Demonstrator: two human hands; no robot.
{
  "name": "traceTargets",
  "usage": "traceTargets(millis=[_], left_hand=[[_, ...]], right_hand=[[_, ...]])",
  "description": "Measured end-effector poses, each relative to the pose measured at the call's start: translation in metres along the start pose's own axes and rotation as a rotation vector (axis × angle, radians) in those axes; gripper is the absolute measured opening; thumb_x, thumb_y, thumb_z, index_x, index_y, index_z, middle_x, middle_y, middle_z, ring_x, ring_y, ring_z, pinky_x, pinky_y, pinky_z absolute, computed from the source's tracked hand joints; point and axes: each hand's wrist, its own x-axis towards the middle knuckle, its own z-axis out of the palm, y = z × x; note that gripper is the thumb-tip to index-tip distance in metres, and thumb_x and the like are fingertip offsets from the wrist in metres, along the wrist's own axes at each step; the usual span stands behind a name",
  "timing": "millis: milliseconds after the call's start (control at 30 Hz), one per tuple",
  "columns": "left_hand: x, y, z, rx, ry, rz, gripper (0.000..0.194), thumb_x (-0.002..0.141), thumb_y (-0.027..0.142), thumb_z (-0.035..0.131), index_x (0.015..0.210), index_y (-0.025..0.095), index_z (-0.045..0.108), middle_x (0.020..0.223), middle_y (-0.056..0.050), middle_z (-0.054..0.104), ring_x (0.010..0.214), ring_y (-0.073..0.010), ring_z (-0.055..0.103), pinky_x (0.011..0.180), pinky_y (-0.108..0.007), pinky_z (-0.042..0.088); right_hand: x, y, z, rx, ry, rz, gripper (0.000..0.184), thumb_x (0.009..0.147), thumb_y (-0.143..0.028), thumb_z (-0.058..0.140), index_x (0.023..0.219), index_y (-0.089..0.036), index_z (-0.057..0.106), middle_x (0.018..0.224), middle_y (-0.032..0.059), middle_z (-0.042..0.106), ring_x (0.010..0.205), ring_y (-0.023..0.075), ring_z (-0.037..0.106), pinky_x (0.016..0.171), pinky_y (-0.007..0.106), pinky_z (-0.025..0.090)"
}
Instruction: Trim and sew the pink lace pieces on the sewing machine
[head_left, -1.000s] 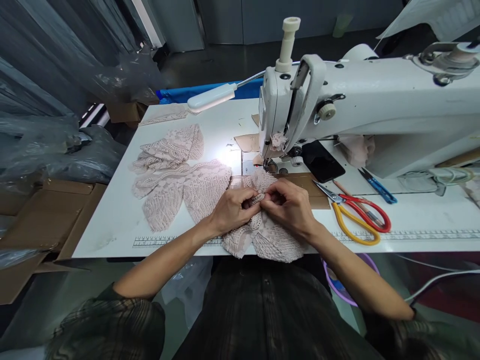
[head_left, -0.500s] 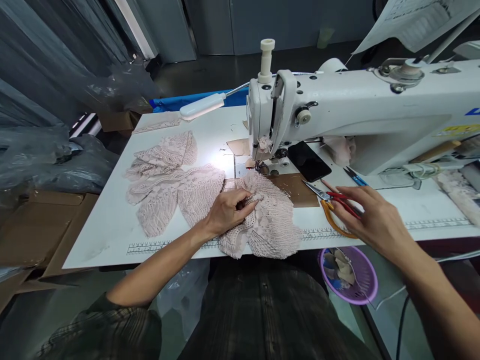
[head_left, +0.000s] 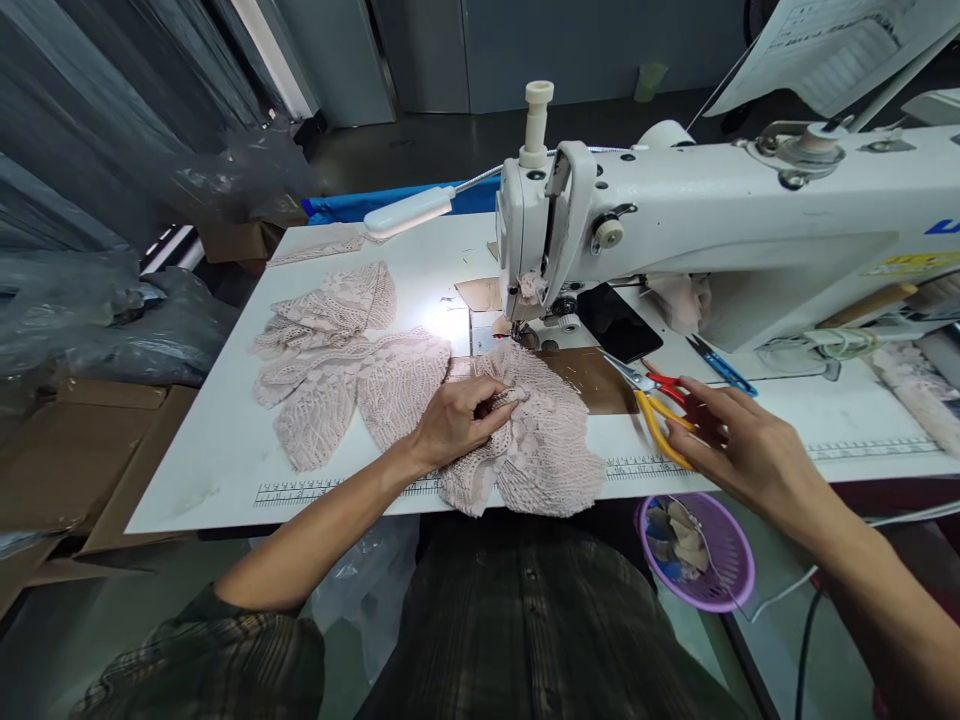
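My left hand (head_left: 454, 420) pinches a fold of pink lace fabric (head_left: 536, 440) that lies on the white table just in front of the sewing machine's needle (head_left: 517, 330). My right hand (head_left: 739, 445) rests over the red and yellow scissors (head_left: 656, 400) to the right of the fabric, its fingers curled on the handles. The scissors lie flat on the table with the blades pointing toward the needle.
A white sewing machine (head_left: 712, 220) fills the back right. More lace pieces (head_left: 337, 350) lie at the left. A phone (head_left: 615, 320), small blue snips (head_left: 721, 365), brown cardboard (head_left: 592, 380), a lamp (head_left: 409, 210) and a purple basket (head_left: 697, 550) below the table edge are nearby.
My right hand left the lace, swung right and came down on the scissors' handles. My left hand stayed pinching the lace.
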Motion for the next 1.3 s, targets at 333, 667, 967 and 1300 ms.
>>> traceTargets(millis=[333,667,967,1300], left_hand=[[0.004,-0.011,-0.003,-0.128,-0.074,0.053,0.016,0.092,0.026,0.064,0.1,0.012,0.068,0.072,-0.001,0.067,0.054,-0.0085,0.054,0.05,-0.02,0.043],[0.005,-0.01,-0.004,-0.11,-0.105,0.027,0.013,0.091,0.022,0.062,0.1,0.013,0.068,0.077,-0.003,0.069,0.059,-0.0095,0.057,0.054,-0.021,0.045],[0.006,-0.01,-0.004,-0.093,-0.096,0.04,0.014,0.09,0.022,0.062,0.098,0.013,0.068,0.08,-0.004,0.071,0.064,-0.0108,0.061,0.057,-0.022,0.049],[0.008,-0.016,0.005,-0.038,-0.054,0.013,0.022,0.087,0.035,0.068,0.091,0.014,0.073,0.069,-0.001,0.068,0.056,-0.0096,0.056,0.051,-0.022,0.043]], right_hand=[[0.04,-0.046,0.025,0.135,-0.123,-0.242,0.042,0.089,-0.05,0.055,0.11,-0.016,0.067,0.073,0.0041,0.071,0.053,0.015,0.06,0.049,0.026,0.036],[0.045,-0.055,0.029,-0.086,-0.22,-0.295,0.047,0.092,-0.058,0.043,0.103,-0.016,0.062,0.07,0.0049,0.067,0.052,0.016,0.055,0.05,0.028,0.017],[0.052,-0.055,0.029,-0.079,-0.248,-0.349,0.041,0.094,-0.051,0.042,0.098,-0.016,0.063,0.068,0.0054,0.066,0.053,0.0156,0.053,0.051,0.029,0.018],[0.049,-0.076,0.013,0.571,-0.656,0.077,0.043,0.086,-0.059,0.061,0.07,-0.019,0.06,0.048,-0.004,0.044,0.041,0.008,0.035,0.038,0.024,0.024]])
